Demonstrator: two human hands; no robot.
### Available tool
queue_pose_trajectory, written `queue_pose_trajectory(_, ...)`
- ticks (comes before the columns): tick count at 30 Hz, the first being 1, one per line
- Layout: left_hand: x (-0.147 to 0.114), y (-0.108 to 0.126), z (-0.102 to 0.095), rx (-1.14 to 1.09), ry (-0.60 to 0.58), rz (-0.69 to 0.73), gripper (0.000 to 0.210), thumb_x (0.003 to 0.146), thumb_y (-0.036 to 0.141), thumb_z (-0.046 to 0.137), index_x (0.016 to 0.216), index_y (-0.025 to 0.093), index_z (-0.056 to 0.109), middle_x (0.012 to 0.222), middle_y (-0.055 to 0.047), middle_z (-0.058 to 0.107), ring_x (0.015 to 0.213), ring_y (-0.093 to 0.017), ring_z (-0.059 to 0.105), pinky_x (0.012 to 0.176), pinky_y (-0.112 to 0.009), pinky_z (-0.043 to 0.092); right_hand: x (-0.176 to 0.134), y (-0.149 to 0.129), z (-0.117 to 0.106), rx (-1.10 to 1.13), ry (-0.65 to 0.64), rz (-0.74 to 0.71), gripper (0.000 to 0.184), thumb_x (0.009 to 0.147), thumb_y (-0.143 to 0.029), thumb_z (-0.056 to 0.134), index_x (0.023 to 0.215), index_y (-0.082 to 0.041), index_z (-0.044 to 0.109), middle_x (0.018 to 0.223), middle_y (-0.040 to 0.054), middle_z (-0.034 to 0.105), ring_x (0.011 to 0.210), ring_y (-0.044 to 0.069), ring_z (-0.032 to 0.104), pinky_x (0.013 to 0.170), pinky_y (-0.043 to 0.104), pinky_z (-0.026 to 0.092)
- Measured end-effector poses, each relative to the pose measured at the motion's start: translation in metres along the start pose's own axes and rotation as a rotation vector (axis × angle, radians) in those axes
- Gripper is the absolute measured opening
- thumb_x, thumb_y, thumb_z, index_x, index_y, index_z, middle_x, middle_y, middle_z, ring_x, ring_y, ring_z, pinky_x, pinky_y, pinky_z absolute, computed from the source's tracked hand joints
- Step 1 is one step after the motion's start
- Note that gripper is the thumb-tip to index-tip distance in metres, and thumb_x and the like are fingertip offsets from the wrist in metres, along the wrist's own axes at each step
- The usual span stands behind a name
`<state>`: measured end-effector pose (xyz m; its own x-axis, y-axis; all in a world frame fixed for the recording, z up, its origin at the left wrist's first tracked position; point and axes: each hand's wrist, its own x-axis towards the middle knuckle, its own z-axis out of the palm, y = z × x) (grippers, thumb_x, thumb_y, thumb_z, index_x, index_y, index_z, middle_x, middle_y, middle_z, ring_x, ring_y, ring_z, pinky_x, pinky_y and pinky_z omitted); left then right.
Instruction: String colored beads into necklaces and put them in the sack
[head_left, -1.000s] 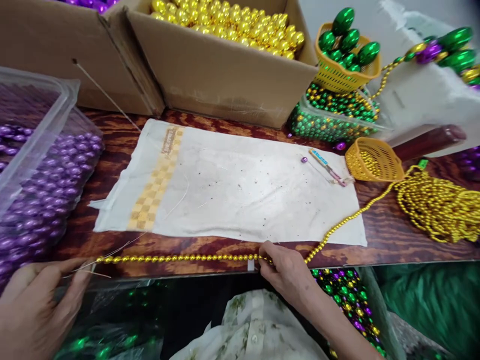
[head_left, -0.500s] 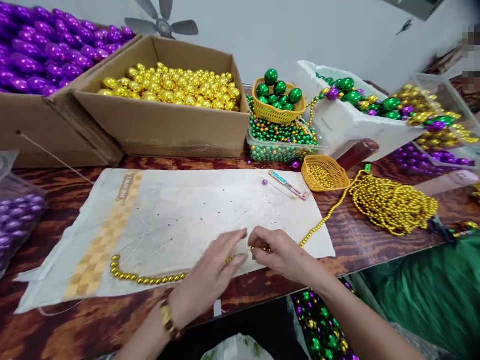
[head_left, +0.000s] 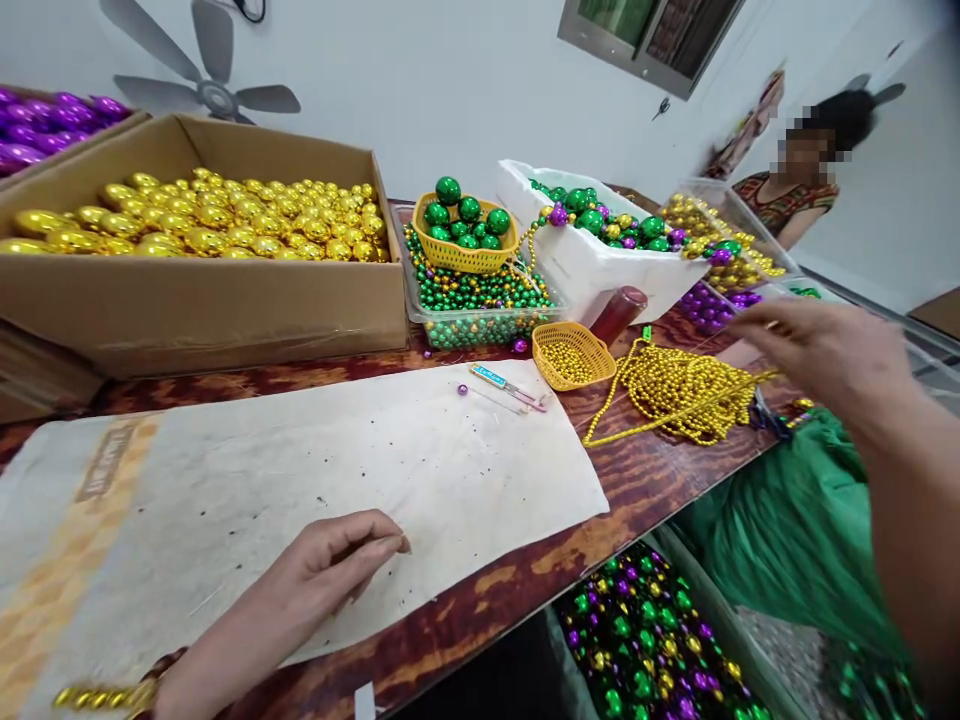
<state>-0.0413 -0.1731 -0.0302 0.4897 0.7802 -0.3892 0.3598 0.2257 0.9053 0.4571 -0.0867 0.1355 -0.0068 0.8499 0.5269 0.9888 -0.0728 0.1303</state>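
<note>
My left hand [head_left: 330, 565] rests low over the white cloth [head_left: 420, 470], thumb and fingers pressed together; anything inside the pinch is hidden. A row of larger gold beads [head_left: 97, 697] emerges by my left wrist at the bottom left edge. Raised at the right, my right hand [head_left: 832, 355] is closed on a gold bead strand [head_left: 675, 412], which stretches straight from the cloth's right corner up to the fingers. Beneath this strand lies a coiled heap of gold bead strands [head_left: 660, 380]. Slight blur softens the right hand.
A yellow basket of small gold beads [head_left: 574, 330] and a blue-labelled cutter [head_left: 491, 377] are near the cloth's far right. Behind stand a cardboard box [head_left: 225, 300], a plastic tub [head_left: 487, 325] and a white foam box [head_left: 592, 270]. Another person [head_left: 795, 200] is at the far right.
My right hand has swung from the cloth to the upper right, drawing the gold strand across the heap. My left hand has drawn its fingers together. The view has turned right.
</note>
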Motion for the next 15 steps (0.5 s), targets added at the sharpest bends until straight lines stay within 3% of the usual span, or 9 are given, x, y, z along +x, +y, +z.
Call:
queue_pose_trajectory(2,-0.004,0.005,-0.003,-0.007,0.071,0.016,0.037,0.087,0.052,0.049,0.094,0.02,0.066,0.054,0.004,0.034,0.05,-0.009,0.028,0.046,-0.022,0.02,0.011,0.014,0.006,0.02,0.044,-0.026,0.047,0.086,-0.047,0.049,0.101,-0.011,0.074,0.105,0.0106,0.071,0.094,0.028,0.066,0.066,0.034,0.043)
queue_pose_trajectory(5,-0.01,0.014,-0.009,-0.034,0.2,0.056,0.041,0.084,0.055,0.052,0.092,0.019,0.067,0.051,0.004,0.034,0.047,-0.009,0.025,0.043,-0.021,0.017,0.008,-0.003,0.042,0.269,-0.189,-0.15,0.071,0.088,-0.037,0.012,0.102,0.004,0.069,0.101,0.0134,0.07,0.087,0.02,0.065,0.065,0.034,0.039)
queue_pose_trajectory(7,-0.014,0.018,-0.012,-0.043,0.267,0.075,0.04,0.083,0.055,0.053,0.092,0.018,0.067,0.05,0.004,0.035,0.046,-0.009,0.024,0.043,-0.022,0.017,-0.005,-0.031,0.078,0.326,-0.322,-0.193,0.049,0.092,-0.031,0.031,0.101,-0.004,0.071,0.099,0.012,0.072,0.084,0.017,0.067,0.07,0.029,0.043)
queue_pose_trajectory(9,-0.017,0.021,-0.015,-0.037,0.284,0.075,0.038,0.083,0.053,0.054,0.092,0.018,0.067,0.049,0.004,0.036,0.047,-0.009,0.027,0.044,-0.022,0.019,-0.022,-0.061,0.115,0.333,-0.433,-0.233,0.023,0.088,-0.022,0.053,0.095,-0.014,0.073,0.092,0.0052,0.074,0.08,0.015,0.067,0.07,0.022,0.046)
queue_pose_trajectory(11,-0.019,0.024,-0.017,-0.032,0.282,0.053,0.038,0.083,0.052,0.054,0.092,0.018,0.066,0.049,0.004,0.037,0.048,-0.01,0.029,0.045,-0.022,0.021,-0.04,-0.086,0.143,0.326,-0.532,-0.272,0.015,0.084,-0.016,0.059,0.086,-0.018,0.073,0.086,0.0016,0.074,0.078,0.014,0.066,0.069,0.02,0.047)
queue_pose_trajectory(13,-0.02,0.026,-0.018,-0.029,0.271,0.032,0.039,0.084,0.053,0.052,0.092,0.017,0.066,0.049,0.004,0.035,0.048,-0.009,0.028,0.046,-0.022,0.02,-0.052,-0.103,0.159,0.308,-0.595,-0.293,0.015,0.083,-0.015,0.059,0.08,-0.019,0.073,0.085,0.0028,0.072,0.082,0.016,0.066,0.073,0.023,0.047)
queue_pose_trajectory(15,-0.02,0.031,-0.019,-0.02,0.271,0.036,0.039,0.085,0.053,0.051,0.091,0.017,0.065,0.051,0.005,0.035,0.048,-0.009,0.028,0.046,-0.022,0.019,-0.059,-0.118,0.16,0.288,-0.614,-0.29,0.013,0.08,-0.015,0.06,0.08,-0.017,0.073,0.087,0.008,0.071,0.09,0.023,0.064,0.078,0.031,0.046)
